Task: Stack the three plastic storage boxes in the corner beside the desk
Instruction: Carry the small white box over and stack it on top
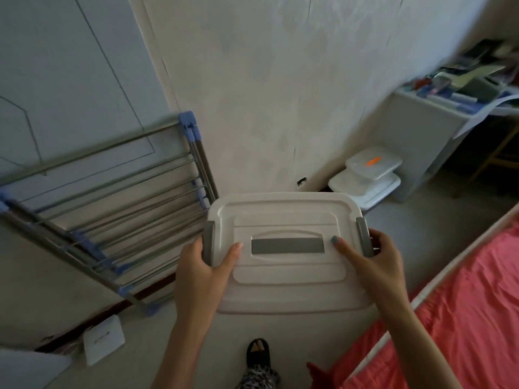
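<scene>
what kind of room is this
Most likely a bedroom: a bed with a pink-red sheet on the right, a cluttered desk by the wall, a clothes drying rack on the left.

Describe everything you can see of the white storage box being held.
The storage box is white, plastic-looking and rectangular with rounded corners; seen from above, mostly its stepped lid shows. A grey handle lies flat in the lid's central recess. A grey left latch and right latch sit on the short sides. The lid is on and the box is held roughly level. The left hand grips the left edge, the right hand the right edge, thumbs on the lid. Contents are hidden.
</scene>
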### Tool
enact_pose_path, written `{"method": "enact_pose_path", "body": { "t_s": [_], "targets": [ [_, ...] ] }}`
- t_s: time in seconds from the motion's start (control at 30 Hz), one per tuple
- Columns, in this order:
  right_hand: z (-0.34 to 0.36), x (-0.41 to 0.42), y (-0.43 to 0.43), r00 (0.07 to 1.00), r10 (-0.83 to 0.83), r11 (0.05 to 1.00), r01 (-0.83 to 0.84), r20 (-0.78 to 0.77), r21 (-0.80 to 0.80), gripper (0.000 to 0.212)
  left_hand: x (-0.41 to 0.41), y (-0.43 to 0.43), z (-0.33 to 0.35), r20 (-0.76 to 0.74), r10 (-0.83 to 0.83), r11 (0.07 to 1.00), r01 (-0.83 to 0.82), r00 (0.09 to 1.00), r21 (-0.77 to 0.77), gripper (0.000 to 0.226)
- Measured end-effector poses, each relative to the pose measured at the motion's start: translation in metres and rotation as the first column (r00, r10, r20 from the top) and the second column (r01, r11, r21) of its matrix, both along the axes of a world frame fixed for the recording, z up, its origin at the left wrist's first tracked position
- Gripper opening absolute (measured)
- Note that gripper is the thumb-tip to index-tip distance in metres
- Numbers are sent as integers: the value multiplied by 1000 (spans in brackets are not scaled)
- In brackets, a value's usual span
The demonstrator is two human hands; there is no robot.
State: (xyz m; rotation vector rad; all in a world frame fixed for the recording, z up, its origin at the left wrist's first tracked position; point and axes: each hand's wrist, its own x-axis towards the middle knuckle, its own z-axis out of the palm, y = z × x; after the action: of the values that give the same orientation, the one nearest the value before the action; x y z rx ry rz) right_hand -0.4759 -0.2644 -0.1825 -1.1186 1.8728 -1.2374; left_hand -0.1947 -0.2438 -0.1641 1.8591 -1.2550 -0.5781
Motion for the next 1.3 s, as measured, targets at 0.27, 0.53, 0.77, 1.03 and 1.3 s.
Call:
{"method": "enact_pose_path", "body": {
  "t_s": [0.27,0.53,0.77,1.03,1.3],
  "targets": [
    [6,-9,-71,982,-189,982,189,-20,16,75,-7,-126,5,-4,-233,972,233,972,-8,53],
    [1,-43,-115,946,-325,946,325,-3,15,74,-51,-215,-3,16,-367,930,366,930,31,54],
    [-11,-117,-168,916,-401,916,401,1,13,79,-126,-281,-9,34,-415,910,414,909,24,52],
    [-11,-248,-255,924,-383,924,383,-9,6,74,-258,-365,-9,2,-403,915,403,915,-12,47],
    [6,-370,-315,919,-391,920,390,-51,-33,77,-378,-428,-2,-3,-416,909,416,909,-36,46]
  ]
}}
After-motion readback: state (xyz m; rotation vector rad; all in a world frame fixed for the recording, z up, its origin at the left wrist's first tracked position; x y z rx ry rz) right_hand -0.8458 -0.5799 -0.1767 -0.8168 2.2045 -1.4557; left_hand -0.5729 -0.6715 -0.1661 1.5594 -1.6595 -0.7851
